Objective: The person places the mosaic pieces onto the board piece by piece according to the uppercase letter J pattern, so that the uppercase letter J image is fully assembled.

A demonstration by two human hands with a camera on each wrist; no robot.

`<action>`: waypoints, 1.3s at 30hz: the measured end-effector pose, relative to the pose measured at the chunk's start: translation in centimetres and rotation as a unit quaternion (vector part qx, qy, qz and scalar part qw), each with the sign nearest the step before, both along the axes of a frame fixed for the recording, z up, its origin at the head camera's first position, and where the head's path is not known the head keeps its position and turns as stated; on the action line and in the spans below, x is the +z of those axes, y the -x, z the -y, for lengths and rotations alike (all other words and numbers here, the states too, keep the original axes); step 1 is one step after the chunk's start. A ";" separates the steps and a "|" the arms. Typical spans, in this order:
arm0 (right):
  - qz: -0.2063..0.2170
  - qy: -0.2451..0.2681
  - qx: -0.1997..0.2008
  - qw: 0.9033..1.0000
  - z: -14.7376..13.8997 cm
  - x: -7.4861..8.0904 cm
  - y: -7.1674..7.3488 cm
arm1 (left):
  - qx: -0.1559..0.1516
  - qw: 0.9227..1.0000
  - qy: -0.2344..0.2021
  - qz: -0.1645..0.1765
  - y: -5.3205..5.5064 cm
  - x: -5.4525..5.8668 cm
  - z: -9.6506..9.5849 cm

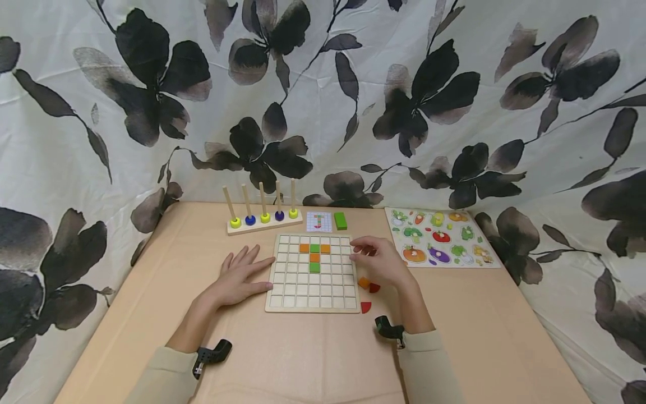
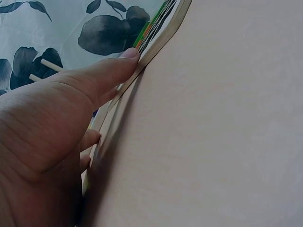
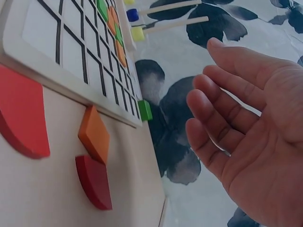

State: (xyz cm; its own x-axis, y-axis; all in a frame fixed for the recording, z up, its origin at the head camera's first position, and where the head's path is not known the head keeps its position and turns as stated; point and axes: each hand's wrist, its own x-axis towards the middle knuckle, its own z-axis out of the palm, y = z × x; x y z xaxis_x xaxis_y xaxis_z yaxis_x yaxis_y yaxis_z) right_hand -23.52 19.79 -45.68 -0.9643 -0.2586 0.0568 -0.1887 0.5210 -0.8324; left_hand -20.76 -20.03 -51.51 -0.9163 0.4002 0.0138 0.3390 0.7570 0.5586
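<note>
A wooden grid board lies on the table, with orange and green square tiles forming a T in its upper cells. My left hand rests at the board's left side, fingers spread; its thumb touches the edge in the left wrist view. Above the board's right side hovers my right hand, its fingers loosely bent and holding nothing in the right wrist view. Beside the right edge lie an orange diamond-shaped piece, a red quarter-circle piece and another red quarter-circle piece.
Behind the board are a small card with a J pattern and a green block. A peg stand with yellow and blue beads is at the back left. A vegetable picture board lies at right. Floral cloth hangs behind.
</note>
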 end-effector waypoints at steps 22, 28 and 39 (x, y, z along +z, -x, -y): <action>0.117 -0.043 0.088 0.988 -4.6 -1.7 0.5 | 0.003 1.000 0.001 0.007 0.0 0.2 -0.1; 0.150 -0.048 0.124 0.980 -4.6 -2.6 0.8 | 0.003 1.000 0.001 0.006 -0.1 0.2 -0.1; 0.172 -0.075 0.102 0.977 -4.0 -2.7 0.6 | 0.003 1.000 0.004 0.000 -0.1 0.1 0.0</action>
